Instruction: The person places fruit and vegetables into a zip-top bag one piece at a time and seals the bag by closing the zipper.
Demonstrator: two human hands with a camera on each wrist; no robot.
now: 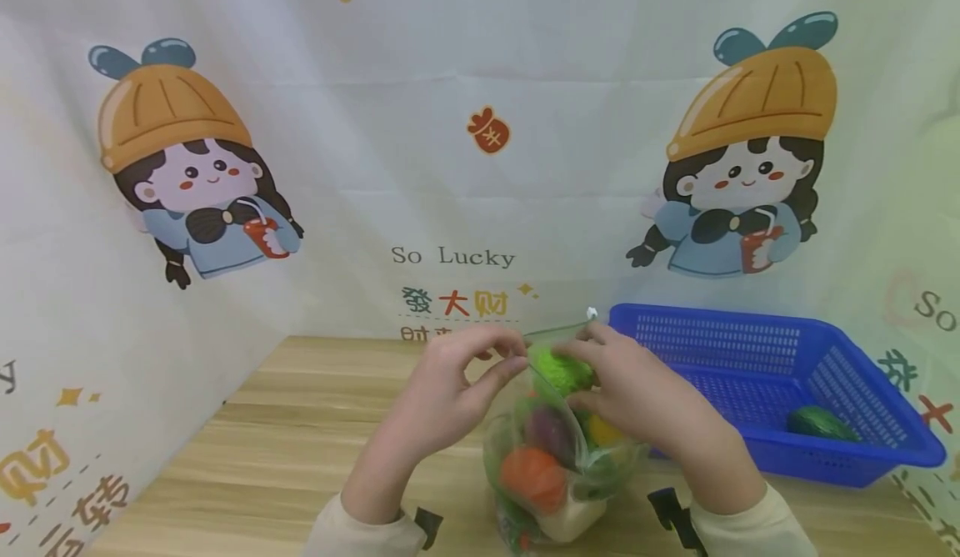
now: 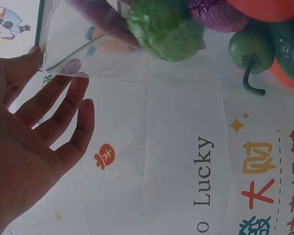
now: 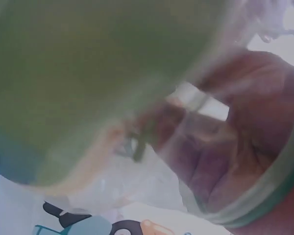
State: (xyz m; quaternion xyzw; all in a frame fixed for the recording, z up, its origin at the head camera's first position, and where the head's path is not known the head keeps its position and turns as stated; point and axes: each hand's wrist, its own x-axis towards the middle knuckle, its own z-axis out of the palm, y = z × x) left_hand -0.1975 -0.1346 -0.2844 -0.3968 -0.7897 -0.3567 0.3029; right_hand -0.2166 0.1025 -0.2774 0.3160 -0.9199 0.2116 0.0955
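Note:
A clear plastic zip bag [image 1: 504, 424] with a green-edged mouth stands on the table, filled with toy-like vegetables. At the left of that mouth, my left hand [image 1: 468, 378] pinches the rim between thumb and fingers. My right hand [image 1: 630, 378] is inside the opening, its fingers and thumb around a green cabbage [image 1: 558, 371] at the top. Below lie an orange-red round vegetable [image 1: 534, 478] and a dark purple one [image 1: 550, 429]. A green pepper [image 2: 252, 49] shows through the plastic in the left wrist view. Blur hides much of the right wrist view.
To the right stands a blue plastic basket [image 1: 750, 315] with a dark green vegetable [image 1: 821, 424] in it. The wooden table [image 1: 300, 440] reaches back to a printed cloth [image 1: 360, 165]. A white slider [image 1: 592, 313] sits on the bag's rim.

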